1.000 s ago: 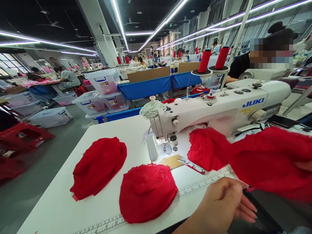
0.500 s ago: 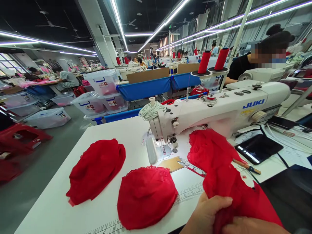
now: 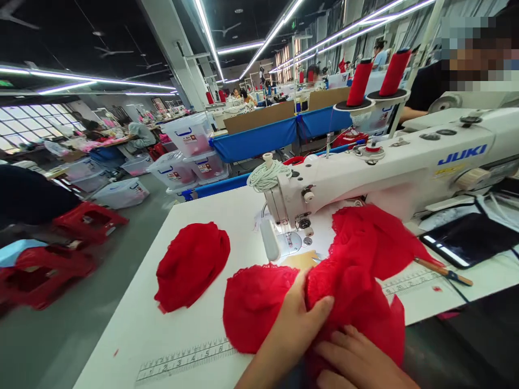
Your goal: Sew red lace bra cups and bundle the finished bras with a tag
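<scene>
My left hand (image 3: 298, 319) pinches a piece of red lace-edged fabric (image 3: 348, 275) between thumb and fingers at the front of the table. Just right of it, my right hand (image 3: 357, 359) has its bent fingers on the lower part of the same fabric; its thumb is hidden. A second red fabric piece (image 3: 253, 308) lies flat beside and partly behind my left hand. Farther left rests another folded red piece (image 3: 194, 265). Behind the hands stands a white sewing machine (image 3: 332, 183), its needle area above a metal plate (image 3: 290, 243). The thread snips are mostly covered by fabric.
A printed ruler (image 3: 186, 354) runs along the table's front edge. To the right lie a wooden-handled tool (image 3: 444, 271) and a dark tablet-like device (image 3: 474, 237). Red thread cones (image 3: 359, 84) stand behind the machine. A co-worker (image 3: 430, 86) sits at the right; red stools (image 3: 91, 221) stand left.
Both hands have moved left and the held fabric with them, now overlapping the middle red piece and covering most of the snips. The camera view has turned left.
</scene>
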`<state>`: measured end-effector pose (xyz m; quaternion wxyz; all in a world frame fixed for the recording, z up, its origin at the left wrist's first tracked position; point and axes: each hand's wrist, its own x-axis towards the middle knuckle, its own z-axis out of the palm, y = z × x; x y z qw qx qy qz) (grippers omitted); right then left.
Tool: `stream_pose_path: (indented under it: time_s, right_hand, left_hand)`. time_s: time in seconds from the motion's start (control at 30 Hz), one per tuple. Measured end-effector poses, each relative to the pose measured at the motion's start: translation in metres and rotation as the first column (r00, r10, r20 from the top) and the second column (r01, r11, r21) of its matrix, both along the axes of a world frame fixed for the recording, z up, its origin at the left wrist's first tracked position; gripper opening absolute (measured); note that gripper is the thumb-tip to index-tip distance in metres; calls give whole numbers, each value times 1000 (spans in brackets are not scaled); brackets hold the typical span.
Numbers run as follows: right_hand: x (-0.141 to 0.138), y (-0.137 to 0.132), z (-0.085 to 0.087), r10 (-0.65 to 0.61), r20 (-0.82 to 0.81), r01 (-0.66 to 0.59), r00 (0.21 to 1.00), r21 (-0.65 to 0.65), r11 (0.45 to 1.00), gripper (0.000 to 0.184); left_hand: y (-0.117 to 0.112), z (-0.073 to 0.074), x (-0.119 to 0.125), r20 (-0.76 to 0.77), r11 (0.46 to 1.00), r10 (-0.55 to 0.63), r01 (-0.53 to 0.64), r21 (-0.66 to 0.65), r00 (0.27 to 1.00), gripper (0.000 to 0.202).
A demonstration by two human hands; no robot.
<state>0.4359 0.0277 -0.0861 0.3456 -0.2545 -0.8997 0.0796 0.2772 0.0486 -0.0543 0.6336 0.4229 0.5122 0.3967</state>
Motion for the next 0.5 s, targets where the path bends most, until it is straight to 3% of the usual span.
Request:
stream_pose_path:
  time_s: [0.1, 0.23, 0.37, 0.43, 0.5]
  right_hand:
    - [-41, -5, -9, -17, -102, 28, 995, 114, 993, 44]
    - [-80, -11, -19, -92, -243, 125, 966, 121, 985, 51]
    - [-79, -9, -18, 38, -153, -35, 988, 25, 999, 28]
    - [-71, -8, -20, 58, -139, -71, 989, -92, 993, 37]
    - [-63, -8, -24, 58, -139, -86, 989, -202, 976, 59]
  left_hand:
    - [-1, -4, -34, -294, 991, 137, -127, 51, 946, 54]
    - [1, -6, -66, -521, 978, 189, -109, 181, 833, 46]
    - [7, -3, -82, -550, 971, 162, -34, 237, 819, 32]
    - [10, 1, -82, -561, 967, 159, -14, 254, 813, 29]
    - [11, 3, -80, -590, 961, 190, -25, 276, 785, 27]
